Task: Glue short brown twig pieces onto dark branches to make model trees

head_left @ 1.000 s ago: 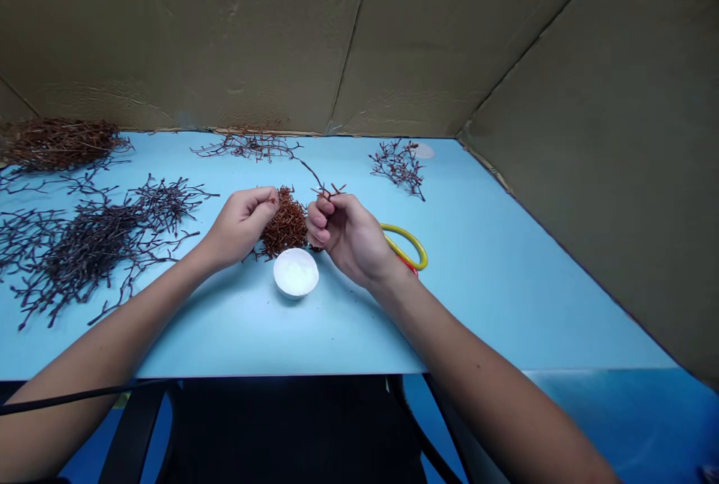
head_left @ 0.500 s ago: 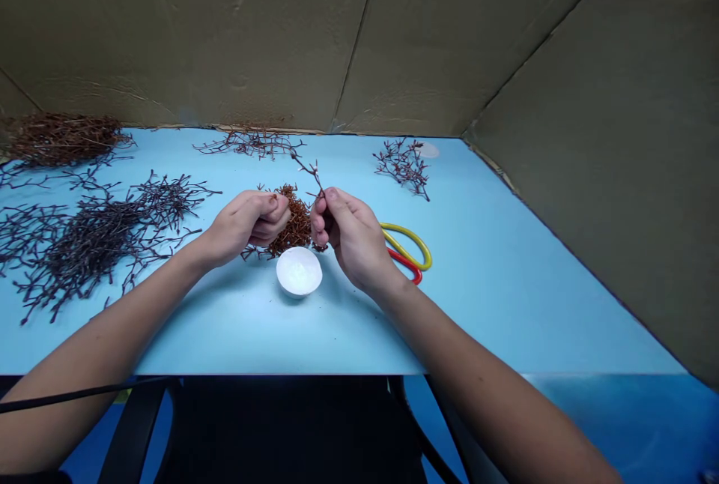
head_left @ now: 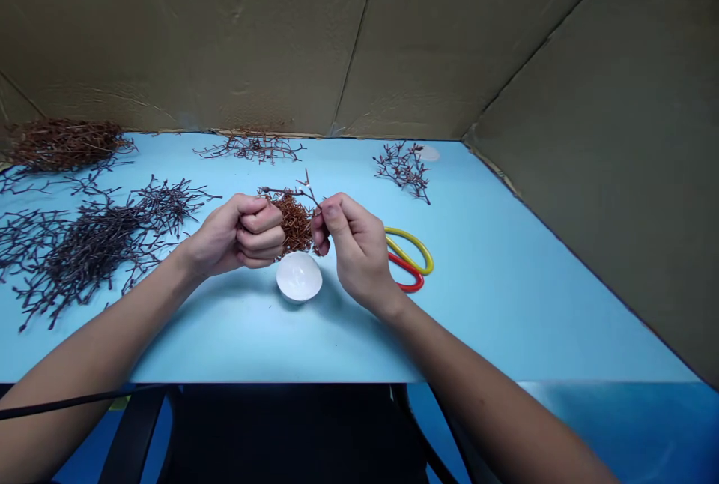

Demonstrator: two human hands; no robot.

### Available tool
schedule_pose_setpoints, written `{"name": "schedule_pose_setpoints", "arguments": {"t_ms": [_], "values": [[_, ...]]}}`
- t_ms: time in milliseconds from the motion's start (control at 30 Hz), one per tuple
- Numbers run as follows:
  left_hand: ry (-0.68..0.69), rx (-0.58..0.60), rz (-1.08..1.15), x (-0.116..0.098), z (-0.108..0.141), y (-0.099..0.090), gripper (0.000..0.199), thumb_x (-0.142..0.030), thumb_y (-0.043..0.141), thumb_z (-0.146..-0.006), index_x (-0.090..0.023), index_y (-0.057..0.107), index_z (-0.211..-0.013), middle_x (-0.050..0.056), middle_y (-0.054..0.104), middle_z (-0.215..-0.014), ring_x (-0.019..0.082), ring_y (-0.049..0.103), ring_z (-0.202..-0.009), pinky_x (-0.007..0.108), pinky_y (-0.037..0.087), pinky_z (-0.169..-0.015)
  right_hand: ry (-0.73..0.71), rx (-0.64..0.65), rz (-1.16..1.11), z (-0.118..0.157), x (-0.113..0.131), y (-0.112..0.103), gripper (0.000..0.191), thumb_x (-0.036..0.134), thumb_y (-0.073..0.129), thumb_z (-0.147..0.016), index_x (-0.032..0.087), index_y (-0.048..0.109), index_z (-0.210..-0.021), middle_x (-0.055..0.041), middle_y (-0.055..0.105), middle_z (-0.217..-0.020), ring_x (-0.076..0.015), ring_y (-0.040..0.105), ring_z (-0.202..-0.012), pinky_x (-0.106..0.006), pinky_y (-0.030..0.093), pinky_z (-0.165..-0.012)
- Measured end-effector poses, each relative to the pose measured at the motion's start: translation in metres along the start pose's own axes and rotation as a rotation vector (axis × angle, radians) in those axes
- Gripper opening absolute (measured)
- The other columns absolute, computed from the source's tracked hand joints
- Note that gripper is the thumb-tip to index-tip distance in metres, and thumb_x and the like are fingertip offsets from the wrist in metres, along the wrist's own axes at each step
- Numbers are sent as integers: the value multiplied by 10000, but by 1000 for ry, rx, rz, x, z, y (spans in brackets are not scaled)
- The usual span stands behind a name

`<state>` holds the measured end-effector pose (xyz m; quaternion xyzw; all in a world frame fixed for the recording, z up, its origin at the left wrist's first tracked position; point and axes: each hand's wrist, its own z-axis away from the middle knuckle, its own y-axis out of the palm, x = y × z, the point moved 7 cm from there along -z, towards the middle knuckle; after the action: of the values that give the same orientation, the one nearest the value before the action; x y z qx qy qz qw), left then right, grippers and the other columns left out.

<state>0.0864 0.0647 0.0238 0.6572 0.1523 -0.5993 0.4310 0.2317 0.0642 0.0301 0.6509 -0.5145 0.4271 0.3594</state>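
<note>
My right hand point(head_left: 355, 248) pinches the lower end of a thin dark branching twig point(head_left: 306, 192) between thumb and fingers. The twig points up and to the left, with reddish tips. My left hand point(head_left: 247, 233) is curled into a fist near the twig's far end; whatever lies inside its fingers is hidden. Behind and between my hands is a heap of short rust-brown twig pieces point(head_left: 295, 222), partly covered by them. A small white bowl point(head_left: 299, 277) stands in front of the heap, holding a whitish, shiny content.
Dark twigs point(head_left: 101, 237) are piled at the left, with a reddish-brown bundle point(head_left: 67, 143) behind. More branching twigs point(head_left: 252, 145) lie along the back, and another cluster point(head_left: 401, 165) at the back right. Scissors with yellow and red handles point(head_left: 430, 263) lie beside my right hand. Cardboard walls point(head_left: 225, 34) enclose the table.
The twig in my right hand has swung lower and to the left, towards my left hand. My left fist has turned and shifted slightly left and down.
</note>
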Motion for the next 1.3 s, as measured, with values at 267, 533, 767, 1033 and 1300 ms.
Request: {"name": "schedule_pose_setpoints", "arguments": {"t_ms": [267,533,767,1033,1300], "values": [[98,-339,-299,6,-12,-46,533,-547,628,-997,-239,355,-658,-74,244,-590,84,158,-472,233,148,-433,56,-113,24,-6,-10,-13,501,711,644,-1004,246,612,-821,28,597,-683,-117,516,-555,-265,429,-507],[259,-556,-863,-6,-9,-64,467,-481,577,-1025,-176,625,-674,6,584,-610,125,456,-558,245,317,-531,93,-137,21,-11,-19,-18,487,688,668,-998,237,640,-817,30,596,-676,-107,504,-559,-262,427,-521],[244,-544,-813,-5,-7,-65,253,-393,753,-909,-157,835,-872,72,804,-812,170,647,-686,278,475,-658,161,-157,-41,-14,-31,-23,431,634,691,-994,224,678,-863,32,596,-738,-91,495,-569,-244,434,-519],[268,-536,-684,-6,-6,-69,236,-296,858,-833,-179,869,-1038,118,859,-1080,230,786,-975,367,597,-934,279,-156,-223,-16,-42,-27,372,555,848,-876,212,709,-913,32,621,-811,-74,524,-606,-204,439,-516],[374,-559,-658,-8,-6,-66,458,-260,871,-837,-165,743,-1267,152,846,-1135,262,808,-1100,299,608,-824,246,-155,-198,-16,-41,-27,338,518,845,-882,220,685,-887,34,625,-801,-83,527,-610,-224,433,-534]]}}
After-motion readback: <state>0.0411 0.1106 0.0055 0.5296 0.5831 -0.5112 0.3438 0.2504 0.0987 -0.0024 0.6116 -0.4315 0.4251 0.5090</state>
